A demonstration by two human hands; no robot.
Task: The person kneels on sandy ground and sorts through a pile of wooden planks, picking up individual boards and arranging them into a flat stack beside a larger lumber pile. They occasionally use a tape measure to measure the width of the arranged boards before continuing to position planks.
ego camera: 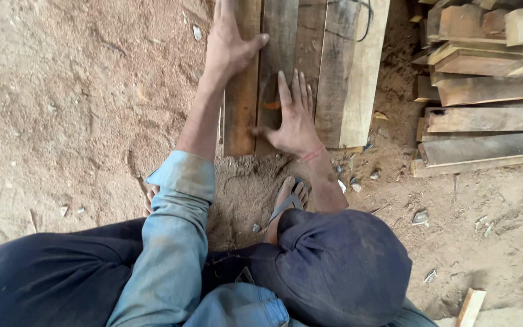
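Observation:
Several rough wooden planks [334, 72] lie side by side on the sawdust-covered ground, their near ends facing me. My left hand [230, 45] lies flat on the leftmost, reddish plank [240, 115], with its fingers stretched forward and its thumb reaching toward the neighbouring board. My right hand [295, 118] presses palm-down on the dark middle plank [279, 30] near its end, fingers spread; a red band circles its wrist. A small orange mark [272, 105] shows beside its index finger. Neither hand holds anything.
A heap of cut timber pieces [485, 91] is stacked at the right. A black cable [361, 24] loops over the far planks. My sandalled foot [286, 203] stands just before the plank ends. A short wood offcut [470, 306] and small stones lie on the ground.

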